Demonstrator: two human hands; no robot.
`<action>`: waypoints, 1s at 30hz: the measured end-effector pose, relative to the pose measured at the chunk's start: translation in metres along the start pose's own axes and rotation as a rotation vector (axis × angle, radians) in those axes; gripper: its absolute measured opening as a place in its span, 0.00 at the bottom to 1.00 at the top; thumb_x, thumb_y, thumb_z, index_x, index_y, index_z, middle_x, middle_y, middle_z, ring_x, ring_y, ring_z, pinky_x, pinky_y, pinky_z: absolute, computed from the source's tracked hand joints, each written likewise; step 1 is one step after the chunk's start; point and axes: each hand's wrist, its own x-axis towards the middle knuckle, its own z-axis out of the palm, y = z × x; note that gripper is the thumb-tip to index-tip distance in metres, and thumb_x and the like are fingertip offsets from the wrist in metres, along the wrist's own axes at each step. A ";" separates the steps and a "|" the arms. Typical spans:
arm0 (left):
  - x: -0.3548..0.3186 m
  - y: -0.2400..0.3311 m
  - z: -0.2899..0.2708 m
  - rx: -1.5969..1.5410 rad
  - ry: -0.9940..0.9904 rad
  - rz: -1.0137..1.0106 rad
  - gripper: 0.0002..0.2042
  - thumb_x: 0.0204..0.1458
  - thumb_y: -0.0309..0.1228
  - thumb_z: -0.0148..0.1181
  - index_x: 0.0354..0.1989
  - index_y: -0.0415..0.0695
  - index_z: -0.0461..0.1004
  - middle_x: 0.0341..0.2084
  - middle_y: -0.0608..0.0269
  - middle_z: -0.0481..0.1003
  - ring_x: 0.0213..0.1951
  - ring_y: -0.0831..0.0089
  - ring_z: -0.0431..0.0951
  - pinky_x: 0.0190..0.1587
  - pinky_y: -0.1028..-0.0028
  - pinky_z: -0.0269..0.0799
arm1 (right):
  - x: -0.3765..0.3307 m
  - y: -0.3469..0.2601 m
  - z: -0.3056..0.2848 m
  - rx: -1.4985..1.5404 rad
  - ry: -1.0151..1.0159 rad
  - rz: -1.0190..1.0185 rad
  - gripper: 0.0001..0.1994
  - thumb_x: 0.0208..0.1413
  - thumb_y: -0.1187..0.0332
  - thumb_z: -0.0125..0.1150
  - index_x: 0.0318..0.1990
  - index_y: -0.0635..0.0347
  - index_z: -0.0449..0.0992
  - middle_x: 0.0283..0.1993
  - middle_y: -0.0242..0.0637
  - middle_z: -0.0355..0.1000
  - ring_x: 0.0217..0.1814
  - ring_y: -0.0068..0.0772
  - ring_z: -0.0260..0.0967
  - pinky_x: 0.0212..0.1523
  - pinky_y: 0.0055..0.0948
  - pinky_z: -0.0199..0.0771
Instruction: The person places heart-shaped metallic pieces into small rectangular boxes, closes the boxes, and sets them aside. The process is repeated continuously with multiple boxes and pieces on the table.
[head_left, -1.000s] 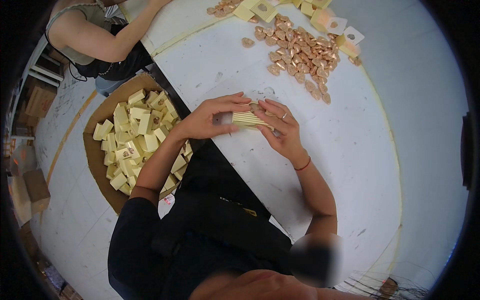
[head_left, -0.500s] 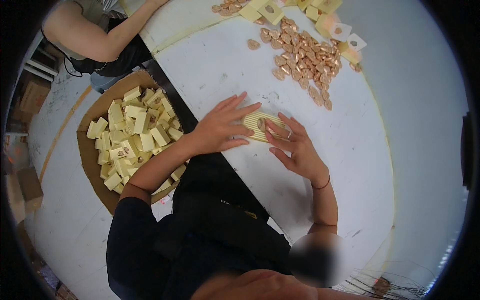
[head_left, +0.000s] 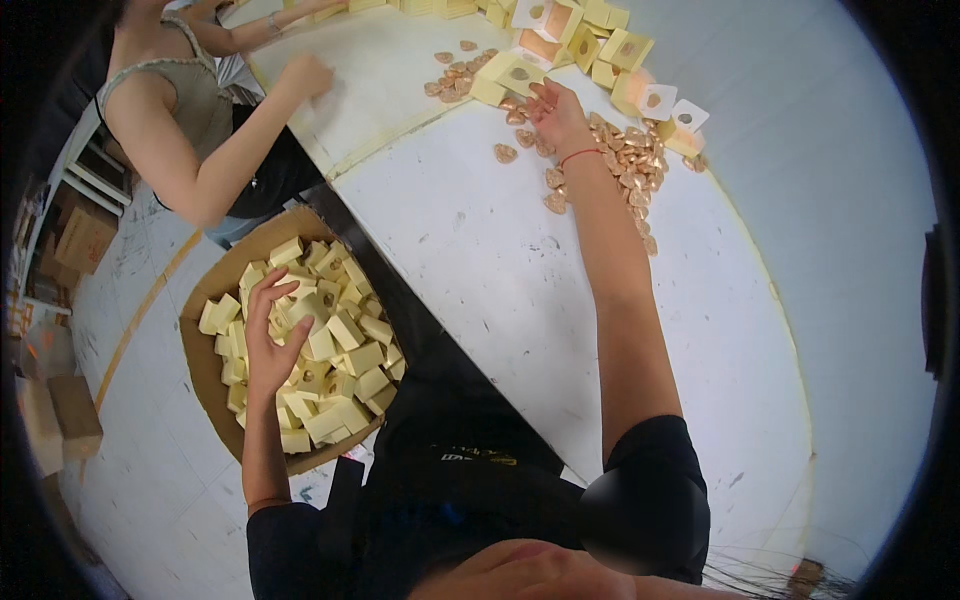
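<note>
The left hand (head_left: pixel 268 335) is spread wide over the pale yellow boxes (head_left: pixel 335 345) heaped in the carton (head_left: pixel 200 375) left of the table (head_left: pixel 480 260); nothing is held. The right hand (head_left: pixel 556 112) is stretched to the gold hearts (head_left: pixel 610 150) at the table's far side, fingers loosely curled, grip not discernible. With both arms stretched apart, hearts could be scattered. Flat yellow windowed boxes (head_left: pixel 600 50) lie beyond them.
</note>
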 end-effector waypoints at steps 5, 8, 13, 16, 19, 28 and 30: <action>0.063 0.033 0.077 0.043 0.189 0.264 0.26 0.47 0.27 0.67 0.57 0.42 0.69 0.61 0.49 0.67 0.64 0.51 0.65 0.65 0.57 0.58 | -0.102 0.011 0.028 -0.151 -0.263 -0.108 0.17 0.63 0.64 0.56 0.54 0.67 0.73 0.46 0.34 0.73 0.44 0.27 0.70 0.38 0.23 0.68; 0.109 0.070 0.143 0.054 0.281 0.465 0.28 0.49 0.29 0.67 0.60 0.40 0.67 0.62 0.45 0.65 0.62 0.49 0.66 0.62 0.58 0.61 | -0.224 0.029 0.019 -0.338 -0.296 -0.085 0.18 0.65 0.63 0.53 0.55 0.67 0.75 0.53 0.35 0.75 0.46 0.24 0.72 0.39 0.23 0.68; 0.112 0.069 0.203 -0.302 -0.007 0.038 0.15 0.59 0.33 0.59 0.50 0.37 0.77 0.45 0.43 0.78 0.49 0.49 0.77 0.50 0.63 0.71 | -0.251 0.017 -0.044 -0.809 -0.373 -0.477 0.11 0.62 0.65 0.60 0.37 0.63 0.84 0.39 0.37 0.82 0.36 0.27 0.76 0.36 0.24 0.71; 0.104 0.068 0.205 -0.469 -0.150 -0.018 0.14 0.61 0.36 0.56 0.43 0.37 0.80 0.28 0.53 0.79 0.32 0.63 0.78 0.38 0.72 0.71 | -0.203 0.010 -0.072 -1.450 -0.092 -0.763 0.07 0.55 0.67 0.64 0.37 0.59 0.84 0.38 0.40 0.80 0.37 0.36 0.76 0.37 0.30 0.74; 0.096 0.053 0.206 -0.516 -0.247 -0.017 0.13 0.59 0.36 0.60 0.41 0.37 0.81 0.26 0.56 0.79 0.28 0.69 0.75 0.34 0.76 0.69 | -0.176 0.026 -0.084 -1.622 -0.126 -0.971 0.07 0.51 0.68 0.66 0.37 0.59 0.83 0.35 0.41 0.78 0.34 0.44 0.75 0.37 0.35 0.76; 0.089 0.074 0.189 -0.344 -0.137 0.270 0.14 0.52 0.31 0.67 0.45 0.41 0.78 0.35 0.54 0.80 0.36 0.64 0.80 0.40 0.71 0.74 | -0.260 -0.012 -0.062 -0.721 -0.072 -0.440 0.07 0.58 0.76 0.59 0.41 0.68 0.80 0.38 0.37 0.76 0.39 0.28 0.76 0.38 0.27 0.80; 0.081 0.077 0.193 -0.456 -0.200 0.197 0.24 0.49 0.34 0.70 0.55 0.43 0.72 0.42 0.53 0.78 0.42 0.59 0.79 0.45 0.69 0.74 | -0.295 0.010 -0.053 -0.643 -0.192 -0.421 0.06 0.60 0.80 0.59 0.43 0.68 0.80 0.38 0.37 0.75 0.42 0.28 0.77 0.42 0.26 0.82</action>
